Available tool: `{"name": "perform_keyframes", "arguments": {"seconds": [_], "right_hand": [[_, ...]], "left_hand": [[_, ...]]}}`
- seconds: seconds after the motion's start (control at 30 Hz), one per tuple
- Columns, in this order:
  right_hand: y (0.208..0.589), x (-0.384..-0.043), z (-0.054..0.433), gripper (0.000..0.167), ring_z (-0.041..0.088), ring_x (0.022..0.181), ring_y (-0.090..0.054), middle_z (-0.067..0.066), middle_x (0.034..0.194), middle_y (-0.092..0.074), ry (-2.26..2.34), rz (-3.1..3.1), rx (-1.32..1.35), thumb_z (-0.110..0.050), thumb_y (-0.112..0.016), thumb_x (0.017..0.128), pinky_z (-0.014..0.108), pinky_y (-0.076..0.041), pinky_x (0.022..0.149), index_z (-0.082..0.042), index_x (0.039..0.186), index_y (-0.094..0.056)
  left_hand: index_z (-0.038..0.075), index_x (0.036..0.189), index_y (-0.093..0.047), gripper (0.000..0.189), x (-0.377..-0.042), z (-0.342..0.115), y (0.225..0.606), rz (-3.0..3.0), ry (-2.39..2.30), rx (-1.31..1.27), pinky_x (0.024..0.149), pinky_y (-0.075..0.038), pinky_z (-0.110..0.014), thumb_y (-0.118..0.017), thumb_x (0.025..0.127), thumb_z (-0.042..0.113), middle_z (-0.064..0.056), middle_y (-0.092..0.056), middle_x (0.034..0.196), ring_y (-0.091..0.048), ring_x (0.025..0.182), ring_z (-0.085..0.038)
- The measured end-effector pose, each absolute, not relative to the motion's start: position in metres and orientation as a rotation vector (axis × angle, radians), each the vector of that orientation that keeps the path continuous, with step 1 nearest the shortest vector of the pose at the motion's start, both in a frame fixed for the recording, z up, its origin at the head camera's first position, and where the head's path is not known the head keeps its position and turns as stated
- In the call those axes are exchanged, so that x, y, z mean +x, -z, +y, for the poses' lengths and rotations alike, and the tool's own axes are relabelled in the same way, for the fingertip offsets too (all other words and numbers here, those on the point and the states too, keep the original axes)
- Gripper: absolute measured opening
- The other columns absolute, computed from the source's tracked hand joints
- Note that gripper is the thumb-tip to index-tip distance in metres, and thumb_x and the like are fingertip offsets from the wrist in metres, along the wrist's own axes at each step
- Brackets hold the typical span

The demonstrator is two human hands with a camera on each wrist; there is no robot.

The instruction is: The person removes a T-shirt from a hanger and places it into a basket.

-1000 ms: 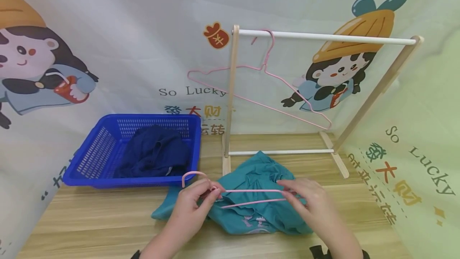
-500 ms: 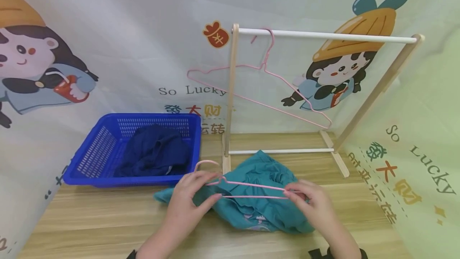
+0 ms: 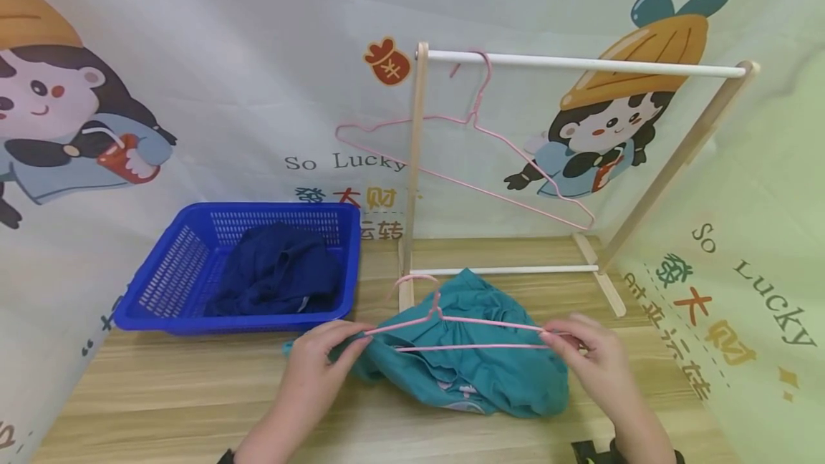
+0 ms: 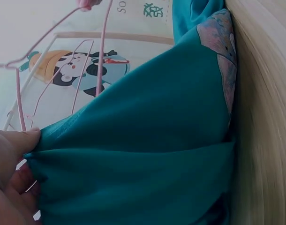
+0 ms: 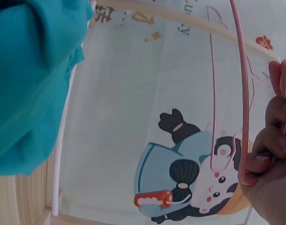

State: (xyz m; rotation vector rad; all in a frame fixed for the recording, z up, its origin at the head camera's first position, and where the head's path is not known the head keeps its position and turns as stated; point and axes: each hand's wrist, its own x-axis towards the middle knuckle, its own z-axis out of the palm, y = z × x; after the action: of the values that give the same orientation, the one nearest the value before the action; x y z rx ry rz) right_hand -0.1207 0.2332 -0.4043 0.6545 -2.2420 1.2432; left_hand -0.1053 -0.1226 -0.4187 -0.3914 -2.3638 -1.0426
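Observation:
A teal shirt (image 3: 515, 378) with a pale print lies bunched on the wooden table, its left part lifted. A pink wire hanger (image 3: 490, 322) is held above it, hook upward, its left end inside the cloth. My left hand (image 3: 319, 367) pinches the shirt's edge together with the hanger's left arm; the left wrist view shows thumb and fingers on the cloth (image 4: 147, 103). My right hand (image 3: 589, 353) grips the hanger's right end, and in the right wrist view its fingers (image 5: 274, 138) curl around the wire. That end is outside the shirt.
Behind the shirt stands a small rack (image 3: 580, 65) with a white rail, where a second pink hanger (image 3: 503, 197) hangs bare. A blue basket (image 3: 138, 306) at left holds a dark navy garment (image 3: 277, 271). Printed cloth walls surround the table (image 3: 129, 407).
My left hand has moved from near the hanger's hook out to its left arm, taking the shirt's edge with it. The hanger and my right hand have shifted right.

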Motion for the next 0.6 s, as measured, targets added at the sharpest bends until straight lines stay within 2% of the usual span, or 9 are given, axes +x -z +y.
{"name": "perform_keyframes", "arguments": {"seconds": [0.2,0.33,0.6], "right_hand": [[0.408,-0.122,0.246,0.025,-0.001,0.068,-0.053,-0.003,0.073,-0.06,-1.261,-2.178,0.664,0.023,-0.067,0.068,0.01,-0.044,0.058,0.002,0.082,-0.069],[0.409,-0.122,0.252,0.025,0.0,0.066,-0.051,-0.003,0.073,-0.058,-1.263,-2.174,0.653,0.024,-0.067,0.068,0.012,-0.042,0.055,0.003,0.082,-0.069],[0.404,-0.117,0.263,0.023,0.0,0.065,-0.048,-0.009,0.073,-0.058,-1.188,-2.236,0.556,0.02,-0.067,0.071,0.015,-0.04,0.052,0.0,0.082,-0.07]], "left_hand": [[0.023,0.092,-0.075,0.022,-0.106,-0.128,0.419,-2.324,1.031,-0.4,0.075,-0.051,-0.02,-0.08,0.073,0.012,0.016,-0.07,0.087,-0.066,0.082,-0.004],[0.021,0.092,-0.075,0.021,-0.105,-0.13,0.42,-2.324,1.05,-0.41,0.075,-0.05,-0.014,-0.079,0.074,0.012,0.015,-0.07,0.087,-0.066,0.082,-0.004],[0.018,0.09,-0.075,0.02,-0.107,-0.133,0.422,-2.323,1.043,-0.396,0.076,-0.047,-0.008,-0.079,0.073,0.008,0.01,-0.071,0.087,-0.067,0.082,-0.008]]}}
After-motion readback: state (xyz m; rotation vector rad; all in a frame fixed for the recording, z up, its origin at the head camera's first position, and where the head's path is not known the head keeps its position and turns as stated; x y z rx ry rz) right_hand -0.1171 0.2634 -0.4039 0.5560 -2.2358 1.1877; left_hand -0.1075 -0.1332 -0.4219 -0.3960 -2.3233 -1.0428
